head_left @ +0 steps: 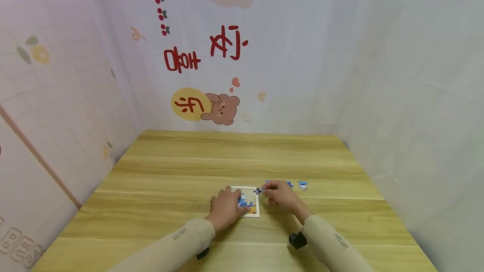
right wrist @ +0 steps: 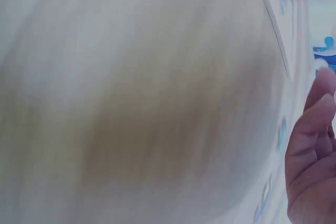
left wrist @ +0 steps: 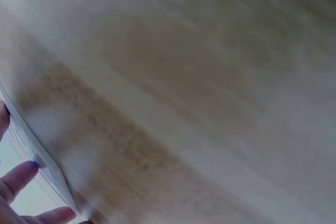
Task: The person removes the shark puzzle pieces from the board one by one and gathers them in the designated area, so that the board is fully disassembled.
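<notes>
1. At far left, a pale printed hanging (head_left: 56,95) borders the wooden table (head_left: 159,188).
2. Next, the person's left hand (head_left: 225,207), sleeve beige, rests on the left part of a white puzzle frame (head_left: 258,211). Fingers spread; the left wrist view shows fingertips touching the frame.
3. Mid-table, between both hands: the frame, lying flat. Joined pieces (head_left: 243,201), blue, white and orange-yellow, occupy its lower part; pale base visible above them.
4. Over the frame's upper right corner: a dark blue puzzle piece (head_left: 259,191). Whether it touches the frame cannot be told.
5. Right of that, the right hand (head_left: 281,194) pinches this piece between thumb and finger; grip narrow. Black device (head_left: 298,240) at the wrist.
6. Just beyond the right hand, loose pieces lie partly hidden; one blue-and-white piece (head_left: 303,185) sits apart, farther right.
</notes>
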Demonstrator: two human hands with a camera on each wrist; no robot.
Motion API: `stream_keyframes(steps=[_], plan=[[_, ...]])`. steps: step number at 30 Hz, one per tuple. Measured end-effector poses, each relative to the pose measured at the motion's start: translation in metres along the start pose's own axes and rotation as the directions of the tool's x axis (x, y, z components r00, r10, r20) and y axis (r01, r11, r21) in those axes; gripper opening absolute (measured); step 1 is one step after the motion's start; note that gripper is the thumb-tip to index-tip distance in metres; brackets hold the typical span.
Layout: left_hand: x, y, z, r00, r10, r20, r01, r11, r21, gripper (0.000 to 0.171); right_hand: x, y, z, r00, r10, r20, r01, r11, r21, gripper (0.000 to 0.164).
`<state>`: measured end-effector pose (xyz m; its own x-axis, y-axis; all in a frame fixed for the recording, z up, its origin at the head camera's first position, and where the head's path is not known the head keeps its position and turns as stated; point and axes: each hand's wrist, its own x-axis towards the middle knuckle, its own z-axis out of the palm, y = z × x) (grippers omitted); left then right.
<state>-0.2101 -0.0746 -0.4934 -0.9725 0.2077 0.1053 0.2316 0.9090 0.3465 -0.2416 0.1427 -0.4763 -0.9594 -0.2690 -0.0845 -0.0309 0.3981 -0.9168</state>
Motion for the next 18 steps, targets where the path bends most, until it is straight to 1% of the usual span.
stream_keyframes(steps=[3, 6, 8, 15, 18], plan=[[0.0, 0.003, -0.002, 1.0, -0.003, -0.004, 0.003, 1.0, -0.003, 0.048, -0.006, 0.003, -0.017, 0.999, 0.044, 0.001, -0.044, 0.998, 0.034, 0.016], [0.001, 0.002, -0.004, 1.0, 0.0, -0.007, 0.0, 1.0, 0.005, 0.049, -0.009, 0.008, -0.025, 0.999, 0.052, 0.005, -0.052, 0.998, 0.031, 0.023], [0.001, 0.002, -0.005, 1.0, 0.003, -0.012, -0.003, 1.0, -0.003, 0.049, -0.01, 0.011, -0.027, 0.998, 0.056, 0.001, -0.056, 0.998, 0.021, 0.025], [0.0, 0.004, -0.005, 1.0, 0.024, -0.004, -0.024, 1.0, -0.012, 0.046, -0.011, 0.022, -0.027, 0.995, 0.086, -0.049, -0.089, 0.994, -0.067, 0.019], [0.0, 0.007, -0.002, 0.999, 0.031, -0.012, -0.032, 0.999, -0.004, 0.046, -0.011, 0.025, -0.027, 0.994, 0.09, -0.063, -0.094, 0.993, -0.07, 0.019]])
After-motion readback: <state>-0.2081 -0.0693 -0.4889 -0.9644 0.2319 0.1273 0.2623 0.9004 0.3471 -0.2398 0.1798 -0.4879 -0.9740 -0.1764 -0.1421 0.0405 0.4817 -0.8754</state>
